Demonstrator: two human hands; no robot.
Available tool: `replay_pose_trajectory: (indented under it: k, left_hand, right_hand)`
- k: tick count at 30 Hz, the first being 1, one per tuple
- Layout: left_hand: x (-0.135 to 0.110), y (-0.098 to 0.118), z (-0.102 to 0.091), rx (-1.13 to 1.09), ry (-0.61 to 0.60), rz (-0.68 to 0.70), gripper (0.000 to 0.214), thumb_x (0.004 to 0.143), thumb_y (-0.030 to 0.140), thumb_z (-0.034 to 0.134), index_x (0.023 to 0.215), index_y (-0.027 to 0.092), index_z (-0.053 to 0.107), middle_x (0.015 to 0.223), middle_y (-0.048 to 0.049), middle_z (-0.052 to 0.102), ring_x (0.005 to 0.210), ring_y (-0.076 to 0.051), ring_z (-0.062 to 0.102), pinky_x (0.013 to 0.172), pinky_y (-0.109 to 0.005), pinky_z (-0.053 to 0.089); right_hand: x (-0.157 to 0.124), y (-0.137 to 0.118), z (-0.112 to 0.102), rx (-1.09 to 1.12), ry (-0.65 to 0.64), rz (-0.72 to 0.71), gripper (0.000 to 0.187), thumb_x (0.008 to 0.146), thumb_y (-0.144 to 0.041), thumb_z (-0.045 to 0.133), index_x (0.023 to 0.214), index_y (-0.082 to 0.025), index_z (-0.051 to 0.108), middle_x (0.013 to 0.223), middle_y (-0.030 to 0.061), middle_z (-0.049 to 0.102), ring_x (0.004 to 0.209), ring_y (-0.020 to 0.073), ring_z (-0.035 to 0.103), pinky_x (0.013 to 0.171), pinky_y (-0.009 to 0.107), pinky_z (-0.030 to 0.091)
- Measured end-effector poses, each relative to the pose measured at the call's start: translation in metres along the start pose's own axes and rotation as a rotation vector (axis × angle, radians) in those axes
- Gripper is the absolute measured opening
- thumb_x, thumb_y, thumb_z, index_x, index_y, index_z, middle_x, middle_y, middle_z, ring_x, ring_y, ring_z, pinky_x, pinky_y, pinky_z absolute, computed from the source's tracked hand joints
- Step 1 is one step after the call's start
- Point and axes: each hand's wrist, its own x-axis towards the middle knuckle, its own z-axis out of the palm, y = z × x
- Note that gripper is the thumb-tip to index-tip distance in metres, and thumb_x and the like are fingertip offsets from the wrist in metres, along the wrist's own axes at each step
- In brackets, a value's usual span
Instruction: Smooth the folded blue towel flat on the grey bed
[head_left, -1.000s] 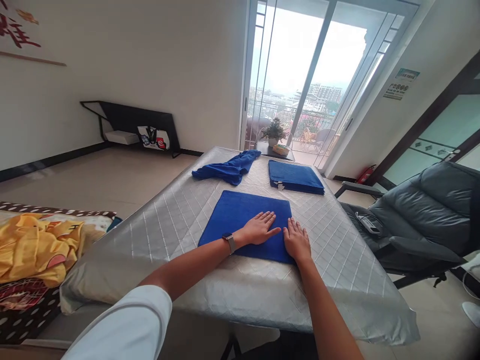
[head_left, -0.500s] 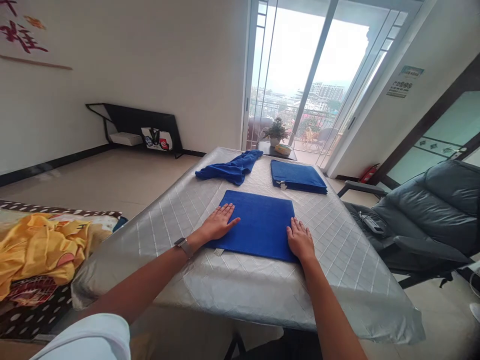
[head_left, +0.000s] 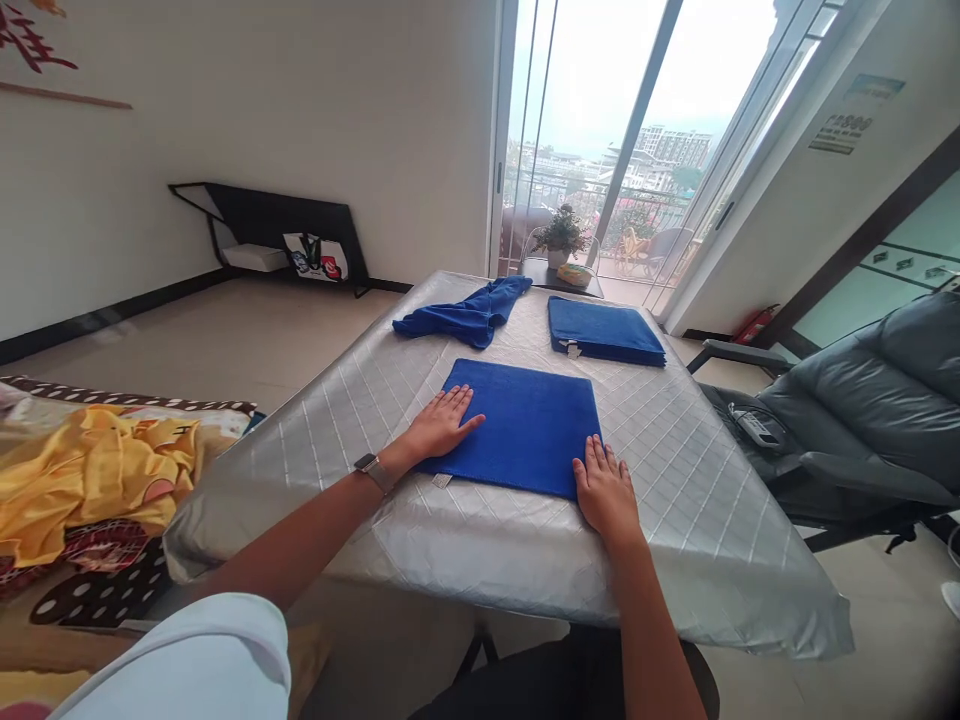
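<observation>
A folded blue towel point(head_left: 529, 425) lies flat on the table's silver quilted cover point(head_left: 360, 440). My left hand point(head_left: 441, 424) rests open and flat on the towel's near left corner, a watch on the wrist. Flat and open too, my right hand point(head_left: 604, 490) presses the towel's near right corner, fingers together. A small white label pokes out under the towel's near left edge. Further back, a crumpled blue towel point(head_left: 469, 315) lies at the left and a stack of folded blue towels point(head_left: 604, 332) at the right.
A grey massage chair point(head_left: 847, 410) stands right of the table. A yellow-patterned blanket point(head_left: 82, 480) covers a bed at the left. Behind the table are a potted plant point(head_left: 559, 238), glass balcony doors and a black rack point(head_left: 277, 235) against the wall.
My left hand slid from beside the right hand across the towel to its near left corner. The right hand stayed at the near right corner. The camera shifted slightly.
</observation>
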Motion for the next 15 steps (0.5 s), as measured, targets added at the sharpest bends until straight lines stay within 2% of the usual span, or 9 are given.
replay_pose_trajectory:
  k: [5, 9, 12, 15]
  left_hand:
    - [-0.001, 0.000, -0.004, 0.056, 0.006, -0.020, 0.080, 0.099, 0.064, 0.017, 0.156, 0.008, 0.027, 0.162, -0.0129, 0.024, 0.151, -0.025, 0.020, 0.123, -0.040, 0.011]
    - [-0.003, 0.007, -0.008, 0.095, 0.087, -0.018, 0.079, 0.099, 0.064, 0.019, 0.155, 0.009, 0.029, 0.161, -0.0137, 0.028, 0.151, -0.025, 0.021, 0.124, -0.042, 0.011]
    - [-0.005, 0.038, -0.008, 0.062, 0.089, 0.070, 0.079, 0.100, 0.063, 0.015, 0.154, 0.007, 0.030, 0.161, -0.0146, 0.028, 0.151, -0.025, 0.021, 0.123, -0.041, 0.014]
    - [-0.004, 0.090, -0.002, -0.011, 0.034, 0.264, 0.079, 0.101, 0.064, 0.012, 0.154, 0.009, 0.031, 0.161, -0.0124, 0.028, 0.151, -0.022, 0.021, 0.123, -0.036, 0.014]
  right_hand:
    - [0.001, 0.000, -0.002, 0.031, 0.004, 0.005, 0.063, 0.103, -0.042, 0.013, 0.159, -0.013, 0.019, 0.165, 0.0020, 0.016, 0.152, 0.0217, 0.016, 0.123, 0.043, 0.011]
    - [0.001, 0.001, -0.002, 0.049, 0.010, 0.011, 0.064, 0.103, -0.042, 0.013, 0.159, -0.014, 0.018, 0.165, 0.0018, 0.016, 0.151, 0.0209, 0.017, 0.123, 0.042, 0.011]
    - [0.002, 0.000, 0.000, 0.054, 0.021, 0.008, 0.063, 0.103, -0.042, 0.013, 0.159, -0.014, 0.019, 0.165, 0.0016, 0.016, 0.151, 0.0206, 0.017, 0.123, 0.042, 0.011]
    - [0.002, 0.001, 0.000, 0.054, 0.023, 0.015, 0.063, 0.103, -0.041, 0.012, 0.159, -0.014, 0.018, 0.165, 0.0020, 0.016, 0.151, 0.0202, 0.016, 0.123, 0.042, 0.011]
